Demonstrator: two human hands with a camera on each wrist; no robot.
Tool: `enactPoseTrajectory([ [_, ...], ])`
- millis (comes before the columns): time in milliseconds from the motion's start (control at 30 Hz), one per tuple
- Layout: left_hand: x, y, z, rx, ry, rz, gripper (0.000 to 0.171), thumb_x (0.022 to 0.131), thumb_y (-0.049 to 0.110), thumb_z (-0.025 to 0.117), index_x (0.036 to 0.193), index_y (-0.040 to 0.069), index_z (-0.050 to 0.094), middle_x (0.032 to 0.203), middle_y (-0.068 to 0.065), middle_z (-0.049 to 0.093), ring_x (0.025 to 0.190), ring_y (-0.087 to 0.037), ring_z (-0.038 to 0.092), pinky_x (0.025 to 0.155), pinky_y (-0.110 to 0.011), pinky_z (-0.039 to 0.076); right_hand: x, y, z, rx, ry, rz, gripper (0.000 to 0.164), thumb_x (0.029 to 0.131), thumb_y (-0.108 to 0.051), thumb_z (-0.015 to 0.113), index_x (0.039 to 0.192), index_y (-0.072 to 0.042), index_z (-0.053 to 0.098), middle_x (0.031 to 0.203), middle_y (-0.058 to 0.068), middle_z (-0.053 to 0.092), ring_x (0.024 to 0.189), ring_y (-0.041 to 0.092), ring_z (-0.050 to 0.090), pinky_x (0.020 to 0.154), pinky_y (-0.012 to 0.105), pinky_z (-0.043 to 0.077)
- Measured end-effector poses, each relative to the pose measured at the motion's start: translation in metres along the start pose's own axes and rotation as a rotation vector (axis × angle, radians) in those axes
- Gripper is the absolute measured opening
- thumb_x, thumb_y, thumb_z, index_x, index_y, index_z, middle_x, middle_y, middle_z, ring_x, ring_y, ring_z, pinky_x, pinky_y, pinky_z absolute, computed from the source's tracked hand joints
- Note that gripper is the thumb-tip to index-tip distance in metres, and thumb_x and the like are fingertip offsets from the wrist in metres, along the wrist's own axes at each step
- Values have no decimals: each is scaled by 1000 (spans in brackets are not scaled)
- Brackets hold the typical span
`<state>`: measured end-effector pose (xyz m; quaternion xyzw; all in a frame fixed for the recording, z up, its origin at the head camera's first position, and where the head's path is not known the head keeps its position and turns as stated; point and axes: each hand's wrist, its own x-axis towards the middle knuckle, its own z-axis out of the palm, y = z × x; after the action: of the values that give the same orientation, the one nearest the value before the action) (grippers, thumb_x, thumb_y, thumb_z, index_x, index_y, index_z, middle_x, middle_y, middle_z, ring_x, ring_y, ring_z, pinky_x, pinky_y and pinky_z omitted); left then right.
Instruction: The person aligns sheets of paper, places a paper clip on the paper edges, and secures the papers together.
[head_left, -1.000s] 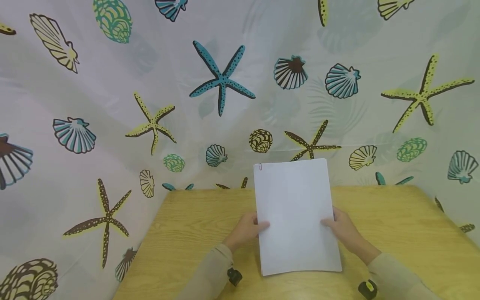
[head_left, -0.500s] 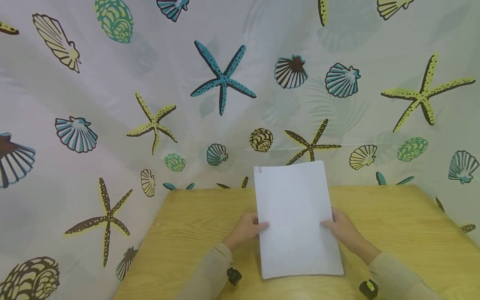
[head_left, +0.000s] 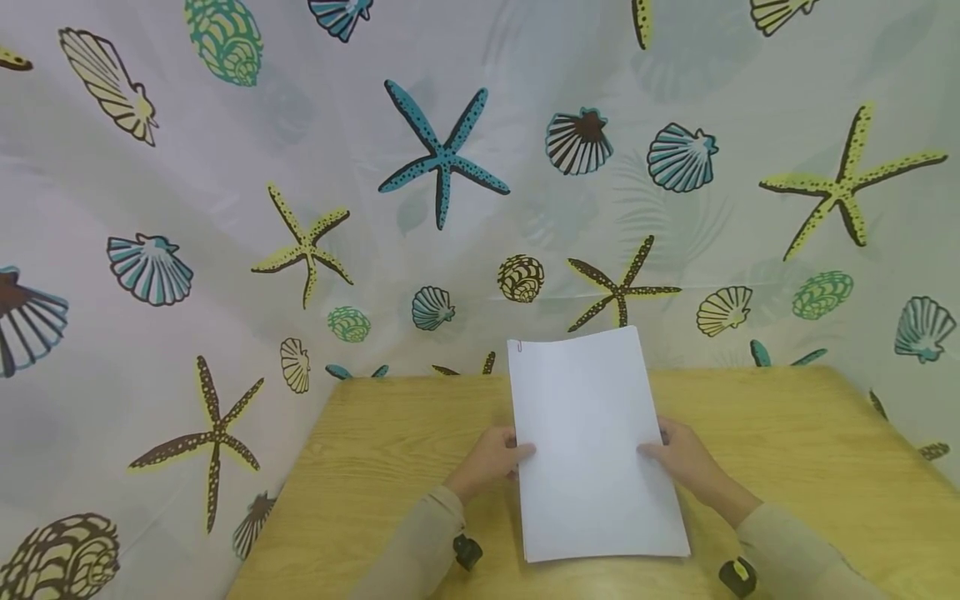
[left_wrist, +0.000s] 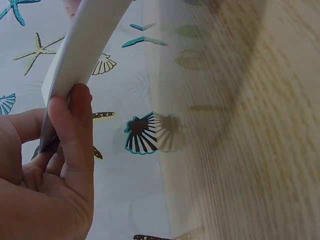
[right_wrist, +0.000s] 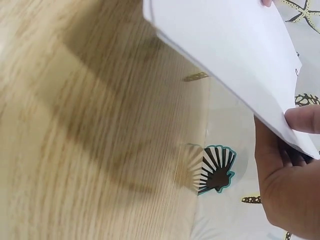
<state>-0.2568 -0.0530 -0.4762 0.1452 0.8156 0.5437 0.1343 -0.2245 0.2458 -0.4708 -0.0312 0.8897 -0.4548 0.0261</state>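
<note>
Between my hands is a stack of white paper sheets [head_left: 581, 467], held up over the wooden table and blank on the side I see. A small red paper clip [head_left: 519, 346] sits at its top left corner. My left hand [head_left: 491, 457] grips the left edge, thumb in front and fingers behind, as the left wrist view of the hand [left_wrist: 55, 160] also shows. On the right edge my right hand [head_left: 686, 458] pinches the stack the same way. From the right wrist view, the sheets [right_wrist: 225, 55] bow slightly and cast a shadow on the table.
The wooden table [head_left: 390, 433] runs back to a white curtain [head_left: 480, 225] printed with starfish and seashells, which also hangs along the left and right sides. Black wrist devices show under the left sleeve [head_left: 423, 533] and right sleeve [head_left: 795, 542].
The stack's top edge has tipped lower, its top right corner shifting left and its bottom edge moving slightly down toward me. Both hands keep their grip.
</note>
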Motion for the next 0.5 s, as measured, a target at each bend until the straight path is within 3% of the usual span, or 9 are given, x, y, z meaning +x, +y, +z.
enactPoseTrajectory([
  [500,3,-5,1,78,5,-60,24,91,18,62,101,-4,65,80,-6,63,61,-20,62,59,-35,55,1,5,2,-6,-35,-15,54,92,-8,54,134,19,34,132,38,41,118,52,44,91,57,43],
])
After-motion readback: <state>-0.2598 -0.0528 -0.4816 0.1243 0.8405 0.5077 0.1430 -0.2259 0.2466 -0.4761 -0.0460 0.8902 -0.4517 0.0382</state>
